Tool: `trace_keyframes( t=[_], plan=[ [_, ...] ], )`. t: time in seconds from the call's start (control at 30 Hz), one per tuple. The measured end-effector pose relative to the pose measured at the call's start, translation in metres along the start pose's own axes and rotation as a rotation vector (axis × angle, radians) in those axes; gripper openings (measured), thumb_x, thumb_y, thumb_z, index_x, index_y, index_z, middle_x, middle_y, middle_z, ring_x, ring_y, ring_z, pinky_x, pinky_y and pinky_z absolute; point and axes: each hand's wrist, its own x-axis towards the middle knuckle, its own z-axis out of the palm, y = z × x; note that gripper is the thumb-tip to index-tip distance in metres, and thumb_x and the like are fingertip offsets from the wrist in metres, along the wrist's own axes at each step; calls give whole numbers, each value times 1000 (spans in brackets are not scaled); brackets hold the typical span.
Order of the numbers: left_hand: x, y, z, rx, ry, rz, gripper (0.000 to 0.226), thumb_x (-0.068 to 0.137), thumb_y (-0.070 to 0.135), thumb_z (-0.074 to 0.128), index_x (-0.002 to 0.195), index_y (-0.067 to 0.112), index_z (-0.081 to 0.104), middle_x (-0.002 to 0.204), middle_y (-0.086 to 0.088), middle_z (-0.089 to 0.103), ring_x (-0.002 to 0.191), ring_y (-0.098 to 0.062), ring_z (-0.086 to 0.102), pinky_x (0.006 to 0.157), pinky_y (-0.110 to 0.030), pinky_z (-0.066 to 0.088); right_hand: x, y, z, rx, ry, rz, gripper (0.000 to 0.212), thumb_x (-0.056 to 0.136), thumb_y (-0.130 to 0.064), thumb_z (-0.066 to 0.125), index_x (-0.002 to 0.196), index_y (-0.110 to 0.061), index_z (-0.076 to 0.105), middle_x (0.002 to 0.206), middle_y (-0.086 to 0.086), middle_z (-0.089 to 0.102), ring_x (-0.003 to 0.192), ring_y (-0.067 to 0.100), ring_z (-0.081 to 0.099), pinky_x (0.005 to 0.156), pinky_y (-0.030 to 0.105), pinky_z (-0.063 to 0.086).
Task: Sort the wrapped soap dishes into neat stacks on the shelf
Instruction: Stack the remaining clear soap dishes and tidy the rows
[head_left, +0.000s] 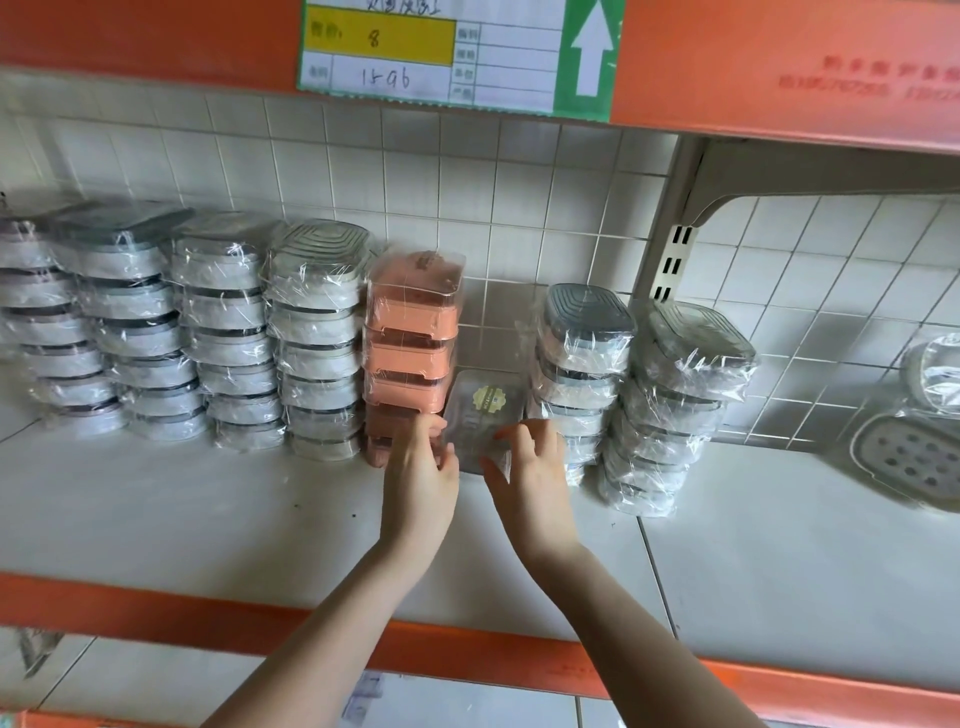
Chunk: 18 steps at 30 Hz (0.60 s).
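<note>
Both forearms reach in over the orange shelf lip (156, 613); the left hand (418, 470) and right hand (530, 475) each curl their fingers round the near edge of a clear-wrapped grey soap dish (485, 415), tilted up off the white shelf (208, 509). It sits between the pink stack (410, 343) and a grey stack (579, 364); more grey stacks (182, 332) line the tiled wall to the left.

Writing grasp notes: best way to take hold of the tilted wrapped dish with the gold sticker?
Probably by its two long side edges, from the front. The gold-sticker dish leans back in the gap between the orange stack and a grey stack, so only front and sides are free.
</note>
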Motion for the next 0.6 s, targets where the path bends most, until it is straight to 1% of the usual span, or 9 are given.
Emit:
trace_keyframes(
  t=[0.03, 0.1, 0.2, 0.27, 0.3, 0.33, 0.43, 0.53, 0.6],
  plan=[
    [0, 0, 0, -32, 1, 4, 26, 80, -11, 58, 103, 1, 57, 93, -5, 55, 81, -19, 56, 74, -32, 51, 0, 1, 0, -5, 3, -6, 21, 79, 2, 65, 98, -5, 58, 102, 14, 49, 89, 34, 50, 79, 25, 36],
    [0, 0, 0, -68, 6, 18, 29, 79, -15, 55, 104, -2, 57, 93, -2, 52, 81, -15, 53, 75, -27, 50, 1, 3, 0, 0, 18, -11, 26, 77, 13, 58, 99, -2, 57, 101, 14, 47, 86, 36, 52, 78, 22, 34],
    [2, -4, 2, -77, -23, 50, 33, 78, -17, 54, 108, -1, 56, 93, -3, 55, 82, -10, 52, 76, -26, 48, 7, 3, 0, 19, 25, -8, 27, 79, 14, 52, 102, 1, 57, 101, 16, 49, 85, 37, 54, 76, 21, 34],
    [3, -7, 5, -80, -75, 35, 36, 79, -16, 52, 112, 0, 55, 99, -5, 58, 88, -12, 54, 80, -20, 47, 10, 2, 2, 20, 0, -29, 29, 79, 12, 50, 105, 2, 58, 105, 17, 52, 88, 37, 56, 78, 25, 39],
    [4, -8, 5, -86, -107, 14, 38, 80, -15, 51, 115, 1, 54, 103, -6, 58, 92, -14, 55, 83, -15, 45, 10, 2, 3, 11, -20, -42, 31, 78, 12, 50, 107, 2, 58, 108, 18, 53, 93, 38, 56, 79, 29, 43],
    [4, -8, 6, -93, -134, -2, 40, 81, -15, 49, 117, 2, 52, 107, -7, 58, 96, -16, 56, 86, -14, 43, 9, 2, 5, -2, -41, -50, 34, 77, 11, 49, 109, 3, 58, 113, 19, 53, 99, 39, 56, 82, 33, 46],
    [3, -13, 7, -99, -179, -1, 44, 82, -13, 47, 121, 4, 50, 115, -7, 56, 107, -22, 56, 95, -30, 45, 7, 0, 7, -49, -76, -71, 41, 75, 9, 46, 114, 4, 58, 121, 21, 54, 117, 39, 52, 94, 37, 48],
    [3, -16, 6, -75, -198, 21, 44, 81, -13, 48, 122, 4, 50, 120, -7, 56, 112, -24, 55, 98, -37, 44, 9, -4, 5, -106, -78, -85, 44, 74, 2, 35, 112, 4, 58, 117, 22, 57, 116, 40, 53, 95, 41, 49],
    [3, -17, 5, -67, -214, 15, 44, 81, -13, 49, 121, 4, 51, 123, -7, 56, 113, -24, 55, 99, -38, 44, 9, -5, 4, -126, -99, -84, 44, 71, 5, 40, 111, 6, 59, 116, 24, 58, 114, 43, 54, 92, 44, 50]
  ],
)
